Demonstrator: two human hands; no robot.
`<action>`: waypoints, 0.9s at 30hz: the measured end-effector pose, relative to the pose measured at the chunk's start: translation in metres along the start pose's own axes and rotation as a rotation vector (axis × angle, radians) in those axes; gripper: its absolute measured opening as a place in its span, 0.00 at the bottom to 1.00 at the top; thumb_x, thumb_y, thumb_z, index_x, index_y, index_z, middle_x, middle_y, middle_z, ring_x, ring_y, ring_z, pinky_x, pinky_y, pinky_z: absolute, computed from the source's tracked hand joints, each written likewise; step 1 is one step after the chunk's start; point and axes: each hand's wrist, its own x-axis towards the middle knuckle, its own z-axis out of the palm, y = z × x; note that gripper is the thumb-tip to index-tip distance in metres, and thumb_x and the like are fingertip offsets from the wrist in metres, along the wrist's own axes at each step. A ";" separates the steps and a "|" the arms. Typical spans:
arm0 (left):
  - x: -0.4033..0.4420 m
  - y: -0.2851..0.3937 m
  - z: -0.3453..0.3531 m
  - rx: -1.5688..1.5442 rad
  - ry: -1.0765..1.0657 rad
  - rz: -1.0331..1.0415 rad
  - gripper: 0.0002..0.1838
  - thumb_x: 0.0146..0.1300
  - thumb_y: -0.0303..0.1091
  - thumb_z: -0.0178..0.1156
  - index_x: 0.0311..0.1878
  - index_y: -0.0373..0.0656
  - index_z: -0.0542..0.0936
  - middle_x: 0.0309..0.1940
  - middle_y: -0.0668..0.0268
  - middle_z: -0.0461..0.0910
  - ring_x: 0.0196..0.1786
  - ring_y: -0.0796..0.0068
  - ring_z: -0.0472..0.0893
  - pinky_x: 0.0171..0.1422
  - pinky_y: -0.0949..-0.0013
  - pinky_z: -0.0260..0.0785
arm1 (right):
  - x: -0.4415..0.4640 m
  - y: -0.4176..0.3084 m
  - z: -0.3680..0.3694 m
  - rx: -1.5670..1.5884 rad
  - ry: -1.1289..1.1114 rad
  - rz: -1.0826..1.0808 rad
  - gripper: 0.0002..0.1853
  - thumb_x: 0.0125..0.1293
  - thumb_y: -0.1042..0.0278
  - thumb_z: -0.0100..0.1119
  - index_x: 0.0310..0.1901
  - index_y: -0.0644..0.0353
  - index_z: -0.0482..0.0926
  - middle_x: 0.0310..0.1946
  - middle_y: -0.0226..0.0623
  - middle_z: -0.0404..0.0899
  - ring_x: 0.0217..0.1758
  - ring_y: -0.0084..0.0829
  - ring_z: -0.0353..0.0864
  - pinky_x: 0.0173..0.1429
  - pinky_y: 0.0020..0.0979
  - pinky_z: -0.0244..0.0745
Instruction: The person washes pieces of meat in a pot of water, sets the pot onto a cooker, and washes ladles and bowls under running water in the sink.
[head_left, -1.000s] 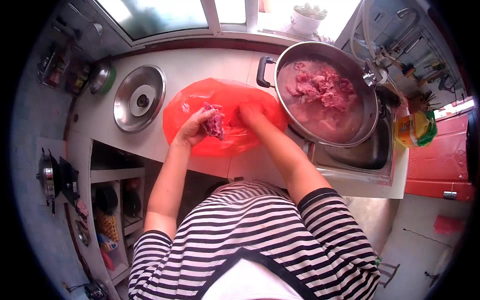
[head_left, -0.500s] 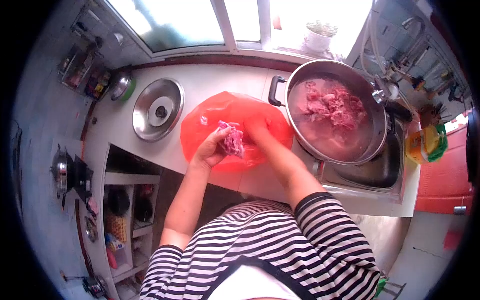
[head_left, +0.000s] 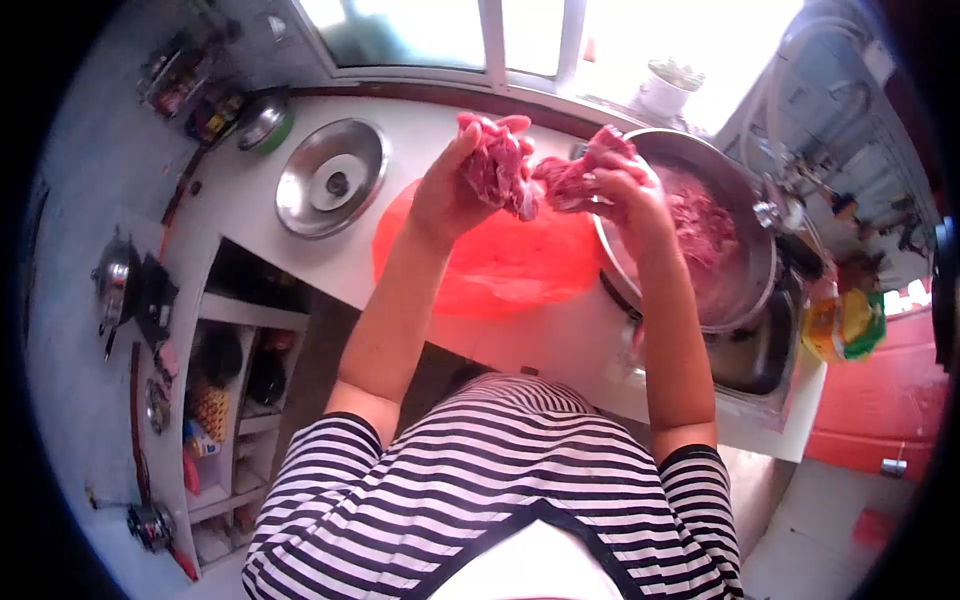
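Above the red plastic bag (head_left: 500,275), my left hand (head_left: 445,192) is closed around a clump of raw meat (head_left: 493,165). My right hand (head_left: 640,200) grips another piece of raw meat (head_left: 585,178), raised beside the near-left rim of a large pot. The two clumps meet or nearly meet between my hands; I cannot tell if they are joined. More raw meat (head_left: 700,218) lies in cloudy pinkish liquid inside the pot (head_left: 765,280). My right forearm passes in front of part of the pot. The bag lies on the white counter.
A steel pan lid (head_left: 368,165) lies on the counter (head_left: 330,262) at left, with a green-based metal bowl (head_left: 268,125) behind it. The sink (head_left: 745,365) is below the pot. A yellow and green package (head_left: 840,325) stands at the right edge. Open shelves (head_left: 238,415) are lower left.
My right hand has come out of the red bag with raw meat and moved up and right toward the pot. My left hand has risen with its meat. The view has shifted slightly.
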 end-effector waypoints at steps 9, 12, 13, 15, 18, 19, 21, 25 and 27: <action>0.103 -0.136 0.015 1.135 0.105 -0.285 0.28 0.47 0.44 0.66 0.47 0.37 0.69 0.39 0.58 0.74 0.41 0.72 0.75 0.44 0.72 0.68 | -0.070 -0.050 -0.116 -0.038 0.372 -0.235 0.12 0.53 0.73 0.56 0.40 0.66 0.74 0.33 0.39 0.78 0.33 0.33 0.79 0.39 0.29 0.75; 0.111 -0.176 0.006 1.782 0.000 -0.301 0.35 0.38 0.46 0.68 0.48 0.36 0.68 0.42 0.51 0.72 0.46 0.61 0.73 0.51 0.66 0.65 | -0.079 -0.036 -0.152 -0.035 0.444 -0.252 0.10 0.52 0.76 0.56 0.38 0.66 0.75 0.32 0.40 0.78 0.33 0.34 0.79 0.39 0.29 0.75; 0.109 -0.186 0.001 1.928 -0.027 -0.293 0.35 0.39 0.47 0.67 0.49 0.37 0.68 0.43 0.51 0.72 0.48 0.60 0.72 0.52 0.66 0.64 | -0.082 -0.032 -0.159 -0.030 0.488 -0.231 0.10 0.52 0.76 0.56 0.38 0.66 0.75 0.32 0.41 0.78 0.33 0.34 0.79 0.39 0.29 0.75; 0.098 -0.197 0.013 2.189 -0.049 -0.079 0.33 0.45 0.48 0.64 0.51 0.38 0.67 0.46 0.53 0.70 0.51 0.61 0.71 0.55 0.67 0.62 | -0.084 -0.028 -0.169 0.087 0.510 -0.185 0.14 0.50 0.81 0.57 0.41 0.67 0.71 0.32 0.40 0.77 0.32 0.34 0.79 0.38 0.30 0.76; 0.102 -0.203 0.039 1.567 -0.202 -0.030 0.32 0.49 0.46 0.62 0.52 0.36 0.66 0.47 0.53 0.70 0.51 0.63 0.71 0.56 0.68 0.62 | -0.082 -0.022 -0.165 0.116 0.463 -0.326 0.15 0.51 0.80 0.57 0.42 0.67 0.71 0.33 0.41 0.77 0.34 0.33 0.79 0.40 0.29 0.75; 0.100 -0.208 0.046 1.211 -0.214 -0.144 0.30 0.51 0.43 0.61 0.52 0.34 0.65 0.46 0.53 0.70 0.50 0.66 0.71 0.55 0.69 0.63 | -0.078 -0.019 -0.165 0.156 0.437 -0.299 0.15 0.51 0.80 0.58 0.43 0.66 0.71 0.33 0.40 0.77 0.35 0.31 0.78 0.41 0.28 0.74; 0.100 -0.217 0.047 1.417 -0.206 -0.035 0.29 0.49 0.36 0.60 0.53 0.33 0.63 0.46 0.53 0.71 0.50 0.69 0.71 0.52 0.69 0.64 | -0.074 -0.022 -0.148 0.178 0.423 -0.306 0.15 0.52 0.79 0.58 0.43 0.66 0.71 0.33 0.40 0.77 0.35 0.31 0.78 0.41 0.28 0.74; 0.101 -0.227 0.045 1.479 -0.043 0.002 0.24 0.48 0.34 0.56 0.50 0.34 0.68 0.39 0.53 0.75 0.44 0.64 0.76 0.48 0.68 0.67 | -0.058 -0.015 -0.136 0.129 0.502 -0.408 0.18 0.51 0.81 0.59 0.44 0.65 0.68 0.35 0.38 0.77 0.34 0.28 0.77 0.40 0.26 0.74; 0.096 -0.223 0.051 1.658 0.031 -0.001 0.20 0.50 0.39 0.53 0.46 0.39 0.73 0.34 0.53 0.78 0.40 0.59 0.77 0.46 0.64 0.68 | -0.047 -0.012 -0.142 -0.054 0.666 -0.517 0.20 0.49 0.83 0.59 0.45 0.63 0.66 0.34 0.36 0.75 0.31 0.25 0.76 0.35 0.24 0.74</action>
